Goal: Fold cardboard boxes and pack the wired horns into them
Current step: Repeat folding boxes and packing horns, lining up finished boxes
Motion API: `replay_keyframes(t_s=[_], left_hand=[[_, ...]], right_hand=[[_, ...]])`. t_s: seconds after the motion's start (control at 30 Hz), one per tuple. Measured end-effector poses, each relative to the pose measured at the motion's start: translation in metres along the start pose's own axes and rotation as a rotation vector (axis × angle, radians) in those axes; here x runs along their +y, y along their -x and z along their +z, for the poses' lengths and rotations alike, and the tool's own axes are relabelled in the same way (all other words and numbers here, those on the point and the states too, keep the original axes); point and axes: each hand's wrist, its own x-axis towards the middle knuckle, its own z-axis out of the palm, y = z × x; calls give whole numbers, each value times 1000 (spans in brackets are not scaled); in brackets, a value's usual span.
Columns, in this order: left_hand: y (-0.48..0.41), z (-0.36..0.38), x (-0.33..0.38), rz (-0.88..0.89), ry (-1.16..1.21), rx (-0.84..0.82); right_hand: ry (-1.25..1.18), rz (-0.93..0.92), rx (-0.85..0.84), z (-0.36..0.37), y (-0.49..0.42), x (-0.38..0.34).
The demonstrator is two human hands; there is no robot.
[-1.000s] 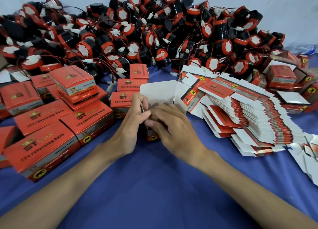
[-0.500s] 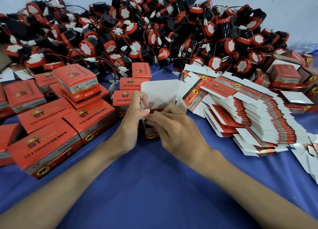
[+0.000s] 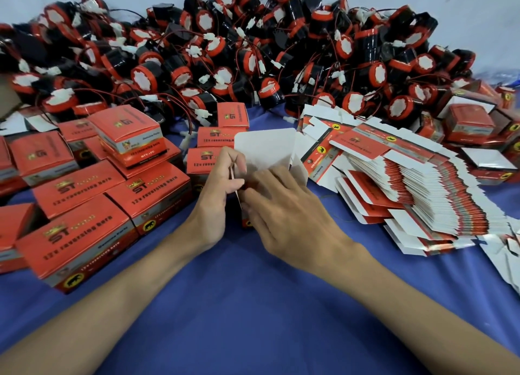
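Busy at the middle of the blue-covered bench (image 3: 239, 304) with a half-folded red and white cardboard box (image 3: 264, 149), its white lid flap upright on the far side and its red body mostly hidden under the hands. Left hand (image 3: 216, 194) pinching a thin side flap by its edge between thumb and forefinger. Right hand (image 3: 289, 214) draped over the near and right side of the box with fingers curled onto it. Which panel under those fingertips, cannot tell.

Likely to handle as thin printed card: very light, stiff across the panels, weak at the scored creases, glossy and a little slippery on the red face. Best taken by a panel edge close to a crease, with a finger behind as backing. Best not squeezed across the open mouth, for fear of buckling a wall or tearing a tuck flap.

Heaped along the far side, a big pile of black and red round wired horns (image 3: 253, 51), thin red leads and white plugs tangled together. Probably rigid and heavier than the card — better lifted by the round body than dragged by the lead, so as not to pull neighbours along.

To the right, a fanned stack of flat unfolded box blanks (image 3: 422, 183). To the left, rows of closed red boxes (image 3: 76, 228), some stacked.
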Motion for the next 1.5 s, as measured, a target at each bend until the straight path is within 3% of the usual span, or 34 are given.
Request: replay_keyframes(t_s=[0.17,0.37,0.63,0.73,0.8,0.87,0.97,1.07,1.23,1.3,1.43,1.5], left_hand=[[-1,-1,-3,-29,-24,13],[-4,-1,-7,-87,-139,49],[-2,5,-2,-33,-225,21],[-2,4,-1,-36,-185,-7],[-2,4,-4,-10,-241,-37],[-2,5,-5,-36,-278,-49],[-1,3,-7,-79,-256,-56],[-3,6,-5,-71,-280,-66],[0,16,-4,52,-204,82],[0,13,-4,48,-210,85],[-1,10,-4,26,-352,102],[0,11,-2,38,-349,114]], right_hand=[[-153,-29,90,3,5,0],[-202,27,12,-5,4,-7],[-210,51,-102,-5,12,-6],[-296,-13,144,-12,18,12],[-272,87,438,-18,18,30],[-356,248,580,-19,18,42],[-509,307,465,-13,21,43],[-497,212,386,-4,23,38],[-437,141,289,1,22,34],[-536,248,262,1,21,33],[-995,530,196,-4,19,35],[-1004,584,215,-5,18,36]])
